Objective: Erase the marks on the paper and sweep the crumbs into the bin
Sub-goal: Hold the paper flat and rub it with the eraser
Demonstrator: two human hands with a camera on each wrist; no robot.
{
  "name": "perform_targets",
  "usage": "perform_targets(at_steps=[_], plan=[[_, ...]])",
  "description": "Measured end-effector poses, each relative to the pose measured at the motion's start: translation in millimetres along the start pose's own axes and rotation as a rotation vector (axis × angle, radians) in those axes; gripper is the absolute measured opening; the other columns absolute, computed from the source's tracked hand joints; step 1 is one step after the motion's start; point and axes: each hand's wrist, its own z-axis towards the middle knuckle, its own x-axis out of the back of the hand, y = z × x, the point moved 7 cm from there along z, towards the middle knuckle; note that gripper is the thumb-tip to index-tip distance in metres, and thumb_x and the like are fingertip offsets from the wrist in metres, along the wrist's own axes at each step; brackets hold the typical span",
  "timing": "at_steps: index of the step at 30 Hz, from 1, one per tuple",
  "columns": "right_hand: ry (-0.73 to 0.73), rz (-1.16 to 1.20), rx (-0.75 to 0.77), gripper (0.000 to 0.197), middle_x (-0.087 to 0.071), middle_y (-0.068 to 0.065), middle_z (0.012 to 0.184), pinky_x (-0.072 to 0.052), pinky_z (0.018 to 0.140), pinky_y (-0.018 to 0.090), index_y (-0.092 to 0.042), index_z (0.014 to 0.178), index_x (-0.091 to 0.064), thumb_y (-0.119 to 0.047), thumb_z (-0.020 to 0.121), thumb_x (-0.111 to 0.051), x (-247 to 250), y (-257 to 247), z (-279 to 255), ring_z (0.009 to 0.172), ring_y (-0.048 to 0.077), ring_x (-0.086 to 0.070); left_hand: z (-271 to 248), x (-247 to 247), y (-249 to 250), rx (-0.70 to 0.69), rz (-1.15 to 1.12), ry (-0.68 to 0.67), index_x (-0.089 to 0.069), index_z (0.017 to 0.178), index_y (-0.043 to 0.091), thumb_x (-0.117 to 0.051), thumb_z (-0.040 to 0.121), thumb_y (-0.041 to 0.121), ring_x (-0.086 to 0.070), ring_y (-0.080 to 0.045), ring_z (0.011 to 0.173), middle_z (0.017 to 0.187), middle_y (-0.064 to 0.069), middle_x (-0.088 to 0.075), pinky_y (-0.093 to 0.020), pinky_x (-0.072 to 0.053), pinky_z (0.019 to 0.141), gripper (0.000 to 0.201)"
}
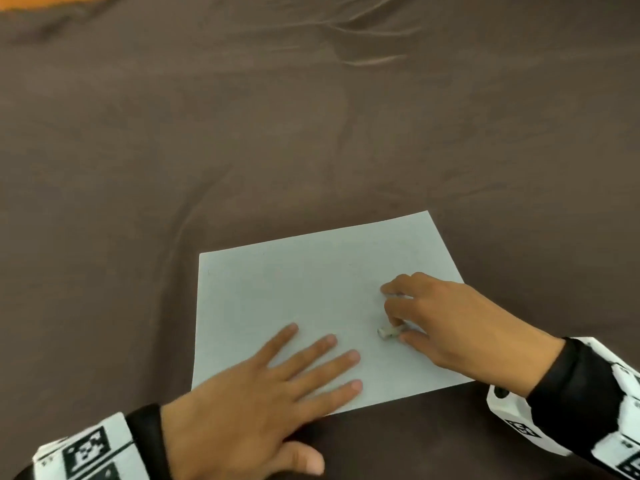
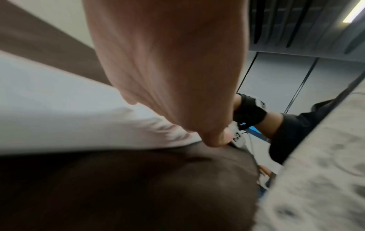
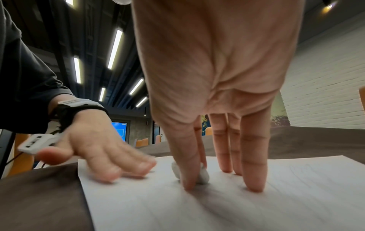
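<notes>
- White paper (image 1: 311, 299) lying flat on brown cloth (image 1: 277, 133), toward near edge, right of centre.
- Left hand (image 1: 263, 403) pressing paper's near-left corner, fingers straight and spread, gripping nothing.
- Right hand (image 1: 450, 323) pinching small white eraser (image 1: 389, 332) between thumb and forefinger, eraser touching paper mid-right; remaining fingertips (image 3: 254, 186) resting on sheet.
- Faint pencil marks (image 3: 302, 168) showing near far-right corner.

The left hand (image 1: 256, 396) lies flat, palm down, fingers straight and spread, thumb splayed out to the side. The right hand (image 1: 446, 320) stands just beside it, thumb and forefinger pinched together, its other fingers (image 3: 254, 164) reaching straight down on their tips.
</notes>
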Motion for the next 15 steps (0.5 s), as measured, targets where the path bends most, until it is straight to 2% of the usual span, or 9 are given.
perform_targets(at_steps=[2,5,6,8,9,10,11,13,15], plan=[[-0.005,0.008,0.003,0.013,-0.036,-0.012,0.14,-0.043,0.089,0.025,-0.029,0.107,-0.052,-0.032,0.098,-0.043,-0.4,0.9,-0.4,0.117,0.01,-0.044,-3.1,-2.9,-1.2,0.004,-0.013,-0.018,-0.02,0.156,0.019,-0.016,0.099,0.066,-0.024,-0.023,0.146,0.162,-0.001,-0.02,-0.051,-0.023,0.111,0.075],[-0.012,0.03,0.006,0.013,-0.038,-0.011,0.138,-0.043,0.088,0.026,-0.028,0.107,-0.053,-0.032,0.099,-0.043,1.2,3.4,-1.9,0.112,0.01,-0.045,-9.9,10.6,-37.7,0.161,-0.059,0.056,-0.018,0.156,0.016,-0.017,0.1,0.065,-0.022,-0.022,0.147,0.163,0.0,-0.016,-0.049,-0.027,0.112,0.075],[-0.012,0.03,0.01,0.014,-0.039,-0.011,0.137,-0.043,0.088,0.026,-0.028,0.107,-0.053,-0.032,0.099,-0.042,1.1,3.9,-1.7,0.11,0.01,-0.046,-10.2,14.1,-49.7,0.207,-0.115,0.059,-0.01,0.157,0.017,-0.012,0.098,0.067,-0.011,-0.018,0.149,0.164,0.002,-0.003,-0.049,-0.026,0.116,0.077],[-0.008,0.02,0.018,0.015,-0.042,-0.01,0.131,-0.043,0.087,0.027,-0.024,0.105,-0.053,-0.03,0.099,-0.041,-0.2,6.2,0.6,0.107,0.011,-0.048,-4.8,20.9,-63.5,0.258,-0.215,0.058,-0.001,0.157,0.022,-0.001,0.089,0.073,0.011,-0.01,0.149,0.161,0.007,0.019,-0.039,-0.007,0.122,0.085],[-0.006,0.023,0.02,0.017,-0.044,-0.009,0.127,-0.044,0.086,0.028,-0.022,0.106,-0.053,-0.029,0.098,-0.04,-0.2,7.7,2.0,0.104,0.012,-0.049,1.1,28.5,-65.7,0.262,-0.233,0.095,-0.014,0.157,0.021,-0.001,0.087,0.074,0.009,-0.009,0.149,0.162,0.007,0.015,-0.032,-0.003,0.122,0.089],[-0.008,0.041,0.015,0.018,-0.047,-0.009,0.121,-0.045,0.084,0.029,-0.021,0.106,-0.054,-0.03,0.097,-0.041,0.7,9.9,3.4,0.1,0.014,-0.051,9.4,37.8,-66.5,0.257,-0.237,0.141,-0.034,0.15,0.019,-0.005,0.086,0.073,-0.001,-0.011,0.15,0.164,0.005,0.003,-0.026,-0.008,0.12,0.088],[-0.013,0.069,0.006,0.019,-0.05,-0.009,0.113,-0.046,0.082,0.03,-0.02,0.106,-0.055,-0.03,0.096,-0.042,3.1,12.6,5.0,0.095,0.015,-0.054,18.1,48.1,-67.2,0.261,-0.243,0.19,-0.049,0.135,0.019,-0.01,0.088,0.07,-0.015,-0.012,0.149,0.163,0.005,-0.014,-0.024,-0.021,0.116,0.08],[-0.011,0.116,-0.023,0.014,-0.054,-0.009,0.098,-0.048,0.074,0.032,-0.021,0.096,-0.056,-0.03,0.094,-0.046,13.0,17.5,9.1,0.082,0.015,-0.056,33.8,62.2,-74.1,0.304,-0.251,0.244,-0.054,0.114,0.018,-0.029,0.093,0.061,-0.042,-0.015,0.13,0.143,0.006,-0.04,-0.027,-0.043,0.095,0.054],[0.016,0.145,-0.047,0.01,-0.056,-0.007,0.083,-0.049,0.065,0.033,-0.02,0.084,-0.054,-0.026,0.091,-0.049,25.4,22.5,17.1,0.072,0.017,-0.055,49.8,73.3,-79.0,0.335,-0.223,0.246,-0.048,0.121,0.021,-0.045,0.094,0.057,-0.045,-0.016,0.109,0.122,0.007,-0.042,-0.031,-0.045,0.082,0.045]])
